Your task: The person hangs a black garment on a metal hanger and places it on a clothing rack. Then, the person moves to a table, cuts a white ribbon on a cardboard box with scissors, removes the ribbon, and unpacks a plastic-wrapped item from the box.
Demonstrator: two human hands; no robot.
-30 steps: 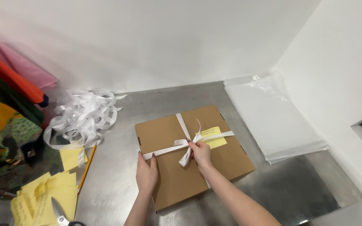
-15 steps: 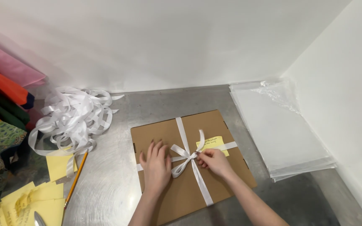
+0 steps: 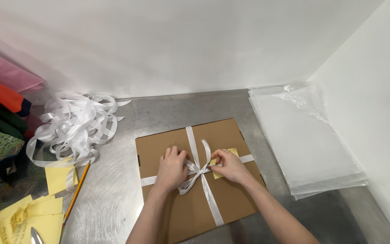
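Observation:
A flat brown cardboard box (image 3: 231, 135) lies on the metal table (image 3: 113, 199), tied crosswise with white ribbon (image 3: 189, 138) that ends in a bow (image 3: 199, 169) at its middle. My left hand (image 3: 171, 169) rests on the box left of the bow, fingertips pinching the ribbon at the knot. My right hand (image 3: 230, 166) sits right of the bow and pinches the other loop. A small yellow note (image 3: 232, 152) lies under the ribbon, mostly covered by my right hand.
A heap of loose white ribbon (image 3: 75, 122) lies at the left. Yellow sticky notes (image 3: 32, 217), a pencil (image 3: 77, 192) and scissor tips (image 3: 36, 236) sit at front left. Folded coloured fabrics (image 3: 1, 95) are stacked at the far left. Clear plastic bags (image 3: 305, 140) lie at the right.
My left hand moved from the box's left edge up to the knot. Both hands now hold the bow from either side. The camera view has shifted.

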